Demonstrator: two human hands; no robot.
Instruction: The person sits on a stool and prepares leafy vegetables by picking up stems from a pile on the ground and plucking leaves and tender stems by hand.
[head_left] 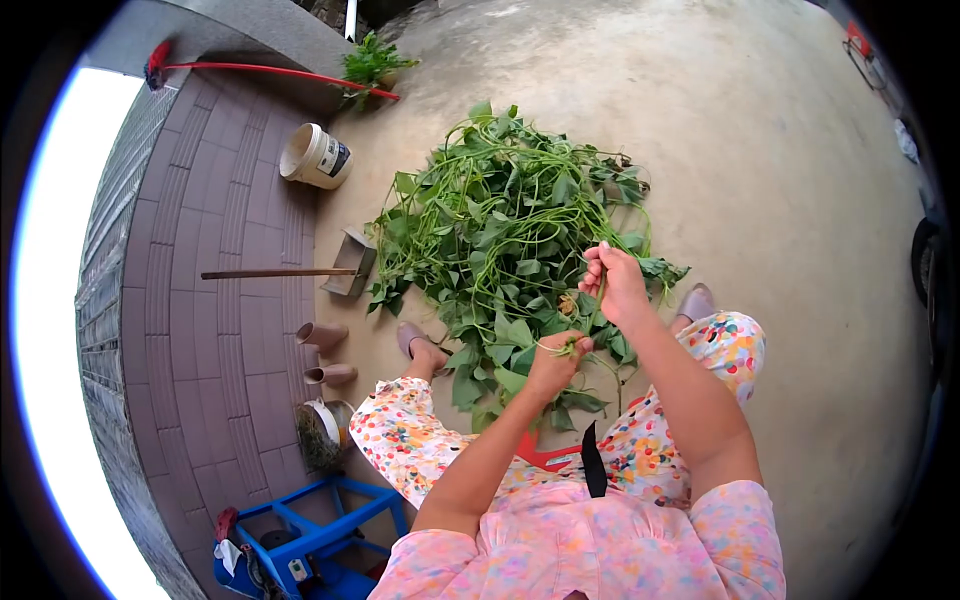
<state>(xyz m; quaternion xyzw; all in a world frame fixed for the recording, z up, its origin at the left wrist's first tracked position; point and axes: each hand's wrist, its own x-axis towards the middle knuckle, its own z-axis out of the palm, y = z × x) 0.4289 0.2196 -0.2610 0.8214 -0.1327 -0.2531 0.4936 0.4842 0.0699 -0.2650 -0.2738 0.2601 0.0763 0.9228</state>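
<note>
A big heap of leafy green vines [500, 215], with long stems and broad leaves, lies on the ground in front of me. At its near right edge, my left hand [560, 362] is closed around a green vine stem [599, 301]. Slightly higher and to the right, my right hand [617, 283] pinches the same stem between thumb and fingers. The stem runs slantwise between both hands. Leaves hang below my left hand, and a small brownish, dried leaf [568, 303] shows among the green beside the hands.
Along the tiled wall [210, 240] at left stand a white bucket [318, 157], a long-handled dustpan [350, 262], a pair of boots [322, 335] and a blue frame [310, 525]. A red-handled broom [280, 72] leans near a potted plant [375, 62]. My feet flank the heap.
</note>
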